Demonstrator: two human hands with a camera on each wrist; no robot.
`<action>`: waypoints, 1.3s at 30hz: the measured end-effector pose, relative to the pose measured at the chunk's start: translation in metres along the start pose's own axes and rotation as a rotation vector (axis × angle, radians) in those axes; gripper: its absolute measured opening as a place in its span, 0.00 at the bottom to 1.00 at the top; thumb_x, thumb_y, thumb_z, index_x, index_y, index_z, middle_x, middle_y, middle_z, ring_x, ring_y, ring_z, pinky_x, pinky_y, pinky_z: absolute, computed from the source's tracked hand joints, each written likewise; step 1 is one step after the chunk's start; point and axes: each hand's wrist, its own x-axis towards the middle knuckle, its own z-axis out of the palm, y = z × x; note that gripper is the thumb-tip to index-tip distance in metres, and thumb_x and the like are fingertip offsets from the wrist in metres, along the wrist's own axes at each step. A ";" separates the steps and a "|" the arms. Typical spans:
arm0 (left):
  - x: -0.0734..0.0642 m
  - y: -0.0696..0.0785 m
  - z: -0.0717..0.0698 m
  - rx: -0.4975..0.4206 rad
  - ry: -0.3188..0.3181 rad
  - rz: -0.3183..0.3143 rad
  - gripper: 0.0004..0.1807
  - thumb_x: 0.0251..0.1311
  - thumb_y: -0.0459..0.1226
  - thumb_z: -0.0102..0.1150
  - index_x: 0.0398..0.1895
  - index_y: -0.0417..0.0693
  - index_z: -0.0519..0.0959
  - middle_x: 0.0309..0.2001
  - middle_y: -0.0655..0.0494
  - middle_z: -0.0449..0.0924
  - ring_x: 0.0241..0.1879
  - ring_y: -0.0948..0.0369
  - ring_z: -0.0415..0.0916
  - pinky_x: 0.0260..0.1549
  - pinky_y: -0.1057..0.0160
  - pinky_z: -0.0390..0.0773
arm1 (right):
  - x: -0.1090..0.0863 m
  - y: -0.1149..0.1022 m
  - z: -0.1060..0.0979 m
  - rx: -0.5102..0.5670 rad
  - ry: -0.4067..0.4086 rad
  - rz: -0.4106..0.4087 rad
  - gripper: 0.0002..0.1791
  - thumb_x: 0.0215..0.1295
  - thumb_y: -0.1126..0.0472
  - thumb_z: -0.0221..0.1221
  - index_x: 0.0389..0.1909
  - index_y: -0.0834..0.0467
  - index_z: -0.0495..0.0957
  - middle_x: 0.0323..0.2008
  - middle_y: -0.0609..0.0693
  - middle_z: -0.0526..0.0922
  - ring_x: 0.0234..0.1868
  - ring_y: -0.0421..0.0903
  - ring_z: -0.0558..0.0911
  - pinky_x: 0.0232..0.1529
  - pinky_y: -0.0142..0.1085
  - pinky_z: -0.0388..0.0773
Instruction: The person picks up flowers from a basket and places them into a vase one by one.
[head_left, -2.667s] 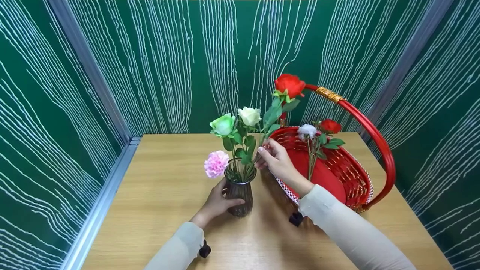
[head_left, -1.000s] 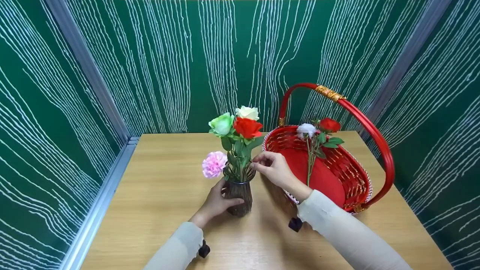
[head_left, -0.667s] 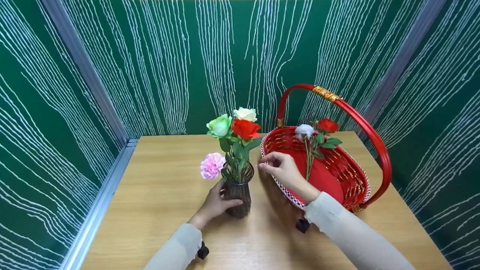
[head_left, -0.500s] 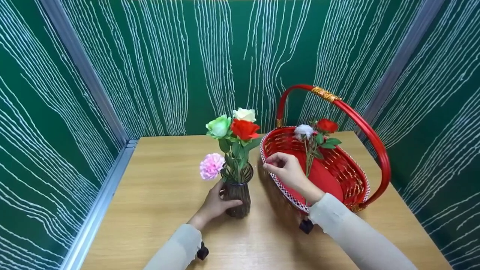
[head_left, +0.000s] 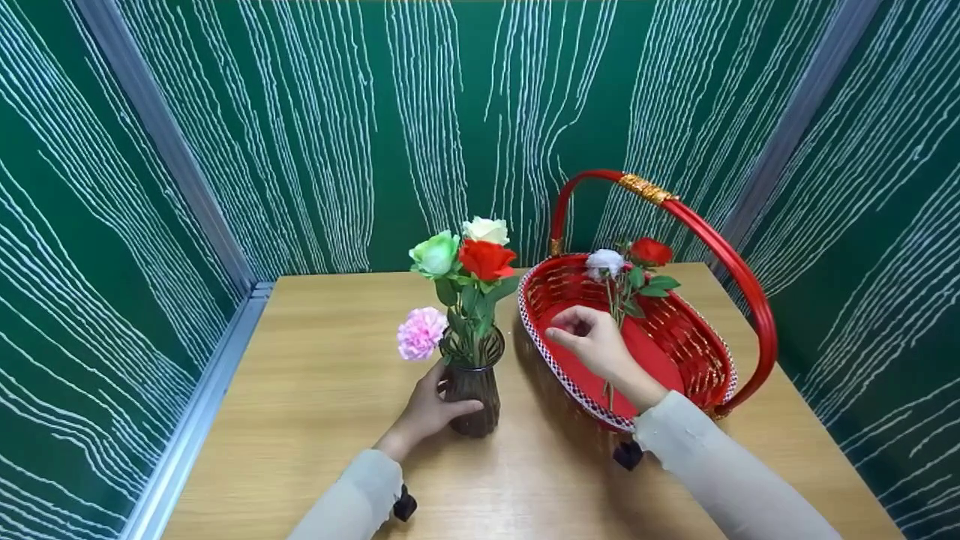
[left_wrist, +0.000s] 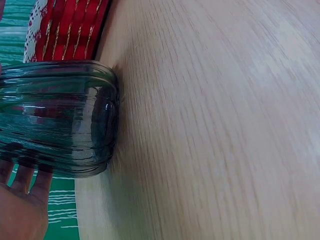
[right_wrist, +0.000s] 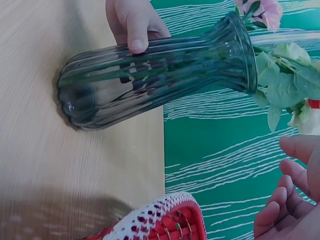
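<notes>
My left hand [head_left: 427,412] grips the ribbed, smoky glass vase [head_left: 474,401] around its side; the vase stands upright on the table. It holds a green rose [head_left: 435,255], a cream rose [head_left: 486,229], a large red rose [head_left: 487,260] and a pink carnation [head_left: 421,334] that leans out left. Over the near-left rim of the red basket [head_left: 705,364] hovers my right hand [head_left: 596,349], fingers loosely bent and holding nothing. In the basket lie a white flower [head_left: 604,264] and a smaller red rose [head_left: 651,251], their stems partly hidden by that hand.
The basket's tall red handle [head_left: 750,300], with gold wrapping, arches over its right side. A wooden table [head_left: 315,375] carries everything. Green walls [head_left: 322,150] with white streaks and metal corner posts [head_left: 165,142] enclose the back and sides.
The large red rose went from my right hand into the vase. My right hand then let go and moved right, over the basket. The left hand has kept its grip on the vase.
</notes>
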 end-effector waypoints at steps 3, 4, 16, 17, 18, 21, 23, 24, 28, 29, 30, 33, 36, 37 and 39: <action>0.000 0.001 0.000 -0.007 0.005 -0.004 0.46 0.55 0.41 0.85 0.76 0.45 0.71 0.63 0.43 0.83 0.63 0.48 0.80 0.64 0.47 0.84 | -0.001 0.004 -0.004 0.019 0.010 0.003 0.10 0.66 0.67 0.73 0.43 0.69 0.87 0.30 0.47 0.83 0.32 0.39 0.76 0.33 0.26 0.75; 0.000 0.001 0.000 -0.006 0.006 -0.003 0.46 0.55 0.41 0.85 0.76 0.45 0.71 0.63 0.43 0.83 0.63 0.48 0.80 0.64 0.47 0.84 | -0.002 0.004 -0.006 0.024 0.013 0.009 0.10 0.67 0.67 0.74 0.43 0.69 0.87 0.30 0.47 0.83 0.32 0.39 0.76 0.32 0.26 0.75; -0.001 0.002 0.000 0.006 0.009 -0.005 0.46 0.55 0.41 0.85 0.76 0.46 0.71 0.64 0.43 0.83 0.64 0.47 0.80 0.65 0.46 0.84 | -0.005 0.018 -0.025 0.015 0.048 0.072 0.12 0.69 0.64 0.73 0.46 0.68 0.87 0.32 0.45 0.83 0.34 0.40 0.76 0.33 0.27 0.75; -0.001 0.002 0.000 0.006 0.008 -0.003 0.46 0.55 0.41 0.85 0.76 0.46 0.71 0.64 0.43 0.83 0.64 0.47 0.80 0.66 0.46 0.84 | -0.006 0.019 -0.026 0.013 0.052 0.076 0.12 0.69 0.64 0.73 0.46 0.68 0.87 0.32 0.45 0.83 0.34 0.40 0.76 0.33 0.27 0.75; -0.001 0.002 0.000 0.003 0.008 -0.003 0.46 0.55 0.41 0.85 0.76 0.46 0.71 0.64 0.42 0.83 0.64 0.47 0.80 0.66 0.45 0.84 | -0.006 0.019 -0.028 0.012 0.056 0.079 0.12 0.69 0.64 0.73 0.46 0.68 0.87 0.31 0.45 0.83 0.34 0.40 0.76 0.33 0.27 0.75; -0.001 0.001 0.000 0.003 0.006 -0.004 0.47 0.55 0.41 0.85 0.77 0.46 0.71 0.65 0.42 0.82 0.65 0.46 0.80 0.67 0.45 0.83 | -0.007 0.022 -0.032 0.004 0.067 0.094 0.12 0.69 0.63 0.73 0.46 0.68 0.87 0.31 0.43 0.82 0.34 0.40 0.76 0.34 0.27 0.75; -0.001 0.001 0.000 0.000 0.005 -0.005 0.47 0.55 0.41 0.85 0.77 0.46 0.71 0.65 0.42 0.82 0.65 0.46 0.80 0.67 0.45 0.83 | -0.007 0.024 -0.035 -0.002 0.067 0.104 0.13 0.70 0.62 0.72 0.47 0.68 0.86 0.31 0.44 0.82 0.34 0.40 0.76 0.34 0.27 0.75; -0.001 0.001 0.000 -0.002 0.005 -0.006 0.47 0.55 0.41 0.85 0.77 0.47 0.70 0.65 0.42 0.82 0.66 0.46 0.80 0.67 0.45 0.83 | -0.007 0.025 -0.037 -0.005 0.067 0.112 0.13 0.70 0.62 0.72 0.48 0.68 0.86 0.31 0.44 0.82 0.35 0.40 0.76 0.34 0.27 0.75; -0.001 0.003 0.000 -0.006 0.000 -0.006 0.47 0.55 0.41 0.85 0.77 0.46 0.70 0.66 0.42 0.82 0.66 0.45 0.79 0.68 0.44 0.82 | -0.006 0.033 -0.042 -0.016 0.073 0.138 0.14 0.72 0.60 0.71 0.49 0.67 0.86 0.32 0.44 0.81 0.36 0.41 0.76 0.35 0.27 0.76; -0.001 0.003 0.000 -0.010 -0.002 -0.008 0.47 0.55 0.42 0.85 0.77 0.46 0.70 0.66 0.43 0.82 0.67 0.45 0.79 0.68 0.44 0.82 | -0.006 0.035 -0.043 -0.017 0.073 0.145 0.14 0.72 0.59 0.71 0.49 0.66 0.86 0.32 0.43 0.81 0.36 0.41 0.76 0.35 0.27 0.76; -0.001 0.003 0.000 -0.013 -0.004 -0.010 0.47 0.56 0.42 0.84 0.77 0.46 0.70 0.66 0.43 0.81 0.67 0.45 0.79 0.68 0.44 0.82 | -0.006 0.037 -0.044 -0.014 0.077 0.152 0.14 0.72 0.59 0.71 0.48 0.66 0.86 0.32 0.43 0.81 0.36 0.41 0.76 0.35 0.27 0.76; -0.001 0.004 0.000 -0.022 -0.011 -0.021 0.46 0.56 0.43 0.84 0.77 0.46 0.70 0.67 0.44 0.81 0.68 0.46 0.78 0.68 0.44 0.82 | -0.005 0.043 -0.046 -0.010 0.084 0.160 0.14 0.73 0.59 0.71 0.49 0.66 0.86 0.31 0.42 0.81 0.35 0.39 0.76 0.35 0.27 0.75; -0.001 0.004 0.000 -0.022 -0.012 -0.022 0.46 0.56 0.43 0.84 0.76 0.45 0.71 0.66 0.43 0.81 0.67 0.46 0.78 0.68 0.44 0.82 | -0.004 0.049 -0.048 -0.003 0.086 0.164 0.15 0.73 0.59 0.71 0.50 0.67 0.86 0.31 0.42 0.80 0.35 0.38 0.75 0.34 0.27 0.74; -0.001 0.004 0.000 -0.019 -0.012 -0.021 0.46 0.56 0.43 0.84 0.76 0.45 0.71 0.66 0.43 0.81 0.67 0.46 0.78 0.68 0.44 0.82 | -0.004 0.050 -0.048 -0.003 0.086 0.166 0.15 0.73 0.59 0.71 0.50 0.67 0.85 0.32 0.42 0.80 0.35 0.38 0.75 0.34 0.27 0.74; -0.001 0.004 0.000 -0.017 -0.011 -0.019 0.46 0.56 0.42 0.85 0.76 0.45 0.70 0.66 0.43 0.81 0.67 0.46 0.78 0.68 0.45 0.82 | -0.003 0.054 -0.049 -0.008 0.086 0.168 0.16 0.73 0.59 0.71 0.51 0.67 0.85 0.32 0.43 0.80 0.35 0.38 0.75 0.33 0.27 0.74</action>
